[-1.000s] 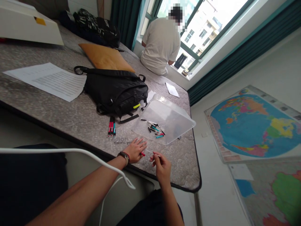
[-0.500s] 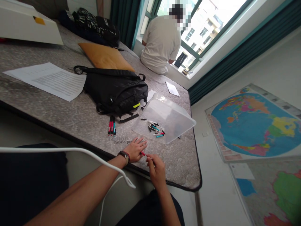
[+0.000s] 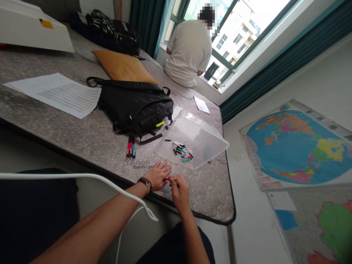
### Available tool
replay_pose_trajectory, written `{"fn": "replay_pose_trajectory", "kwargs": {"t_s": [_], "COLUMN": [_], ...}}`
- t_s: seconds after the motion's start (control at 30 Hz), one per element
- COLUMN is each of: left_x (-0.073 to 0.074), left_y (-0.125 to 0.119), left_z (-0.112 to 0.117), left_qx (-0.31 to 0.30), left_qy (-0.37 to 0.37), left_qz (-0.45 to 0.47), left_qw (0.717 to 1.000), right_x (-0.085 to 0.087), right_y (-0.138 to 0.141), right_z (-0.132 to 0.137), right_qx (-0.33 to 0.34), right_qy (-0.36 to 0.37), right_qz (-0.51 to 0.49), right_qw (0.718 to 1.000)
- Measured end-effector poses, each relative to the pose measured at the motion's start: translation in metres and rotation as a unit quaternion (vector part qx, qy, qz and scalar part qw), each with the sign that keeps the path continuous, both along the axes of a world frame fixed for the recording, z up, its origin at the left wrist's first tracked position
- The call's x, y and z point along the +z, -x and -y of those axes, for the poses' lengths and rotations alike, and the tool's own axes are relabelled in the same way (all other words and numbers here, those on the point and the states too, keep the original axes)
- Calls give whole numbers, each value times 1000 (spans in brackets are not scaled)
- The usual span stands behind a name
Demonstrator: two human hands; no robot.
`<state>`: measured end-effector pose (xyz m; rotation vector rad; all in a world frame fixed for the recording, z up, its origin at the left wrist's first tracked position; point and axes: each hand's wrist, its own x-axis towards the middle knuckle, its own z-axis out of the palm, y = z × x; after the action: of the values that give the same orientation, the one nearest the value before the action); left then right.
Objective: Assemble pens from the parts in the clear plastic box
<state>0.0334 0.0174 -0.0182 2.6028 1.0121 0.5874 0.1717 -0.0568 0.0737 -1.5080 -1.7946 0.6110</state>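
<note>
My left hand (image 3: 158, 176) rests near the front edge of the mattress, fingers stretched forward, its thumb side holding a red pen barrel (image 3: 167, 179). My right hand (image 3: 180, 189) is closed in a pinch at the barrel's right end; the small part between its fingertips is mostly hidden. Ahead of both hands lies a clear plastic tray (image 3: 205, 137) with loose pen parts (image 3: 181, 149) in it, black, white, teal and red. To the left, several pens (image 3: 130, 147), red and teal with black ends, lie side by side.
A black backpack (image 3: 134, 104) lies beyond the pens, with a printed sheet (image 3: 59, 93) and an orange envelope (image 3: 123, 66) around it. A white cable (image 3: 110, 182) crosses in front of my left forearm. Another person (image 3: 189, 51) sits by the window, facing away.
My right hand has moved slightly left, bringing its fingertips up to the red barrel's end. My left hand stays in place.
</note>
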Motion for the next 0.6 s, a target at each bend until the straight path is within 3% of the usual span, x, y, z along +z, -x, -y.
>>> {"fn": "replay_pose_trajectory", "kwargs": {"t_s": [0.37, 0.6], "left_x": [-3, -4], "left_y": [-1, -1], "left_z": [-1, 0], "left_qx": [-4, 4], "left_qy": [7, 3], "left_qz": [10, 20], "left_qw": [1000, 1000], "right_x": [-16, -25], "right_y": [-4, -34], "right_z": [-6, -15], "right_qx": [-5, 27], "right_qy": [15, 81], "right_qz": [2, -33], "right_qw": [1000, 996]}}
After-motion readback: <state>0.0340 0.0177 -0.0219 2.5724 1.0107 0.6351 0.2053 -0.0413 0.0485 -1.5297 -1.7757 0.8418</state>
